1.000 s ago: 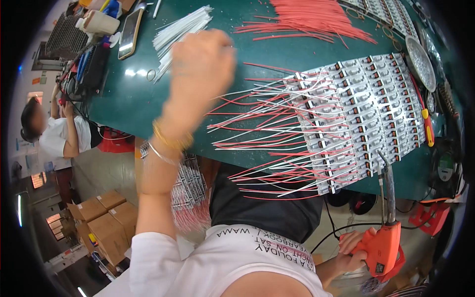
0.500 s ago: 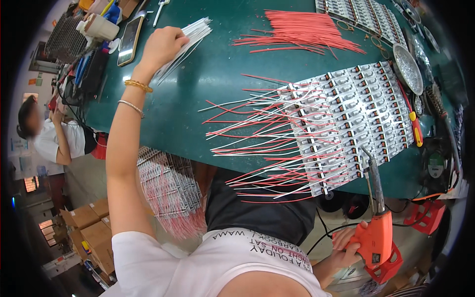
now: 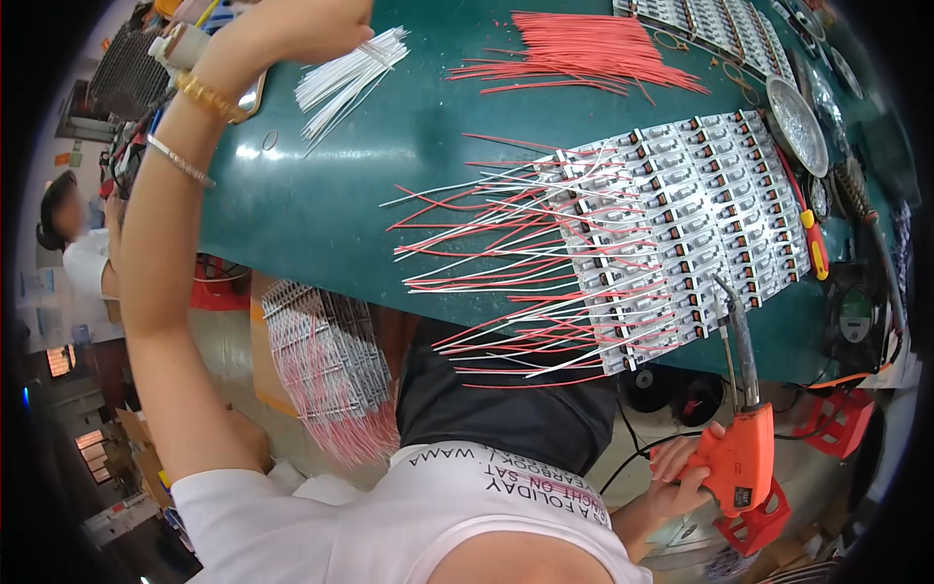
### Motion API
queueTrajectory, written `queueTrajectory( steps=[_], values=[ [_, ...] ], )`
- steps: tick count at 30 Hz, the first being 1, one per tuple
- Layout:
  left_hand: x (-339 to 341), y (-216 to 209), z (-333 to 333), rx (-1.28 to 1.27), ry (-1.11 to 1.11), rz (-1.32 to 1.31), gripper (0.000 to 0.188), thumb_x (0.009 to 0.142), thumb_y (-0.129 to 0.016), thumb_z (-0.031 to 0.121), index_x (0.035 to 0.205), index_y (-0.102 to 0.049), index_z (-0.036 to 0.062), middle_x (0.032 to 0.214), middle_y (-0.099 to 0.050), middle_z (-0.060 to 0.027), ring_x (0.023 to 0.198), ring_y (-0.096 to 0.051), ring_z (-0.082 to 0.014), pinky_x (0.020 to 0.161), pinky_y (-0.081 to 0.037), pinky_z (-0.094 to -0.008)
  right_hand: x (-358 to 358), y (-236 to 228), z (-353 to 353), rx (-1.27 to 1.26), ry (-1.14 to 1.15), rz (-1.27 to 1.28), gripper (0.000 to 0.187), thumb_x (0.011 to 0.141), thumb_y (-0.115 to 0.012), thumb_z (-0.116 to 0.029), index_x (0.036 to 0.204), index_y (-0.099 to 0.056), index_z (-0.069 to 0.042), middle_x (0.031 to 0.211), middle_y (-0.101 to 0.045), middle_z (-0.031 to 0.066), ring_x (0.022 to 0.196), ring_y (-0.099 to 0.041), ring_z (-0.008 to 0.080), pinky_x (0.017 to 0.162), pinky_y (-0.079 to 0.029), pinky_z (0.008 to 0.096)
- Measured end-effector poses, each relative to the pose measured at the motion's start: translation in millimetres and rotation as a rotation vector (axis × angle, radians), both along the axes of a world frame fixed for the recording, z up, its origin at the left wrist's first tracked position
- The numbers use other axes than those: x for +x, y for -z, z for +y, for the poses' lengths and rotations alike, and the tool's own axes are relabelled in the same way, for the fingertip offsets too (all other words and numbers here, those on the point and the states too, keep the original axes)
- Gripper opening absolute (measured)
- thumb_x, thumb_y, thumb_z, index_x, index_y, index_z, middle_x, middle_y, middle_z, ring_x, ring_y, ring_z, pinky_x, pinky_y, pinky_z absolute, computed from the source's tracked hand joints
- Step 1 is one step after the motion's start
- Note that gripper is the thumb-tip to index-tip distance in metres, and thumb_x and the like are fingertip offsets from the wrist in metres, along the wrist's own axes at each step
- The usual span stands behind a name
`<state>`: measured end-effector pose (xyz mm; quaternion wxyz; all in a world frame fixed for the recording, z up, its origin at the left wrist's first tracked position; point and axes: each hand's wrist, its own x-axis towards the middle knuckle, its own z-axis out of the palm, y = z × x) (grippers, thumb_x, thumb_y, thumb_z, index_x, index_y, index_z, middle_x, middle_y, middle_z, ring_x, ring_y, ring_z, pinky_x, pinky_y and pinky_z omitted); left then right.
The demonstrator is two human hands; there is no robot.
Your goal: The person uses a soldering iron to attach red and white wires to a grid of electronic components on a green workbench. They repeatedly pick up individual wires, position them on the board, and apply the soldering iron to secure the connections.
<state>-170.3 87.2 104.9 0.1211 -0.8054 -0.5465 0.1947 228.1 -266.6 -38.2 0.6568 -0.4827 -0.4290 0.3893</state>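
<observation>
My right hand [image 3: 678, 474] is wrapped round the grip of an orange soldering gun [image 3: 741, 453]. Its metal tip reaches over the lower part of a panel of small white circuit boards [image 3: 696, 219]. Red and white wires [image 3: 486, 243] stick out from the panel's left side across the green table [image 3: 389, 146]. At the top left, my left hand [image 3: 316, 29] is closed above the table, by a loose bundle of white wires [image 3: 341, 78]. Whatever its fingers pinch is too small to make out. A pile of red wires [image 3: 584, 49] lies right of the white bundle.
A metal dish [image 3: 798, 122] and a red-and-yellow screwdriver [image 3: 815, 243] lie along the right edge. A red stand [image 3: 835, 423] is below them. Another wired panel [image 3: 331, 365] sits beneath the table's front edge. Another person [image 3: 83, 234] works at the far left.
My left hand has lifted off the white wires and moved up, leaving them spread on the table. My right hand and the soldering gun have hardly moved.
</observation>
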Motion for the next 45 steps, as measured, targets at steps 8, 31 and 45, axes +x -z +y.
queueTrajectory(
  steps=[8, 31, 45],
  values=[
    [48.5, 31.4, -14.9, -0.219, -0.002, 0.359, 0.016, 0.082, -0.062, 0.011, 0.091, -0.071, 0.0011, 0.093, -0.07, -0.0194, 0.084, -0.069, -0.0338, 0.073, -0.055, -0.042, -2.4, 3.1, -3.7, 0.023, 0.002, 0.032, 0.062, 0.097, -0.055, -0.041, 0.131, -0.038, 0.008, 0.048, -0.039, 0.0, 0.037, -0.035, 0.0092, 0.038, -0.034, 0.023],
    [220.7, 104.3, -206.2, -0.177, 0.255, -1.268, 0.015, 0.073, -0.073, -0.004, 0.077, -0.061, 0.0026, 0.073, -0.056, -0.0073, 0.058, -0.057, -0.0208, 0.048, -0.043, -0.0305, 10.6, -15.9, -59.4, -0.126, -0.027, -0.134, 0.081, 0.089, -0.057, -0.061, 0.135, -0.039, 0.004, 0.052, -0.045, -0.0041, 0.041, -0.043, 0.0098, 0.047, -0.041, 0.0261],
    [222.1, 102.3, -205.5, -0.181, 0.222, -1.151, 0.015, 0.073, -0.072, -0.004, 0.074, -0.059, 0.0034, 0.071, -0.056, -0.0065, 0.055, -0.057, -0.0216, 0.047, -0.043, -0.0321, 6.8, -16.3, -76.0, -0.486, 0.175, -0.287, 0.059, 0.082, -0.065, -0.062, 0.066, -0.051, -0.007, 0.056, -0.047, -0.0002, 0.05, -0.048, 0.0153, 0.047, -0.035, 0.0278]
  ],
)
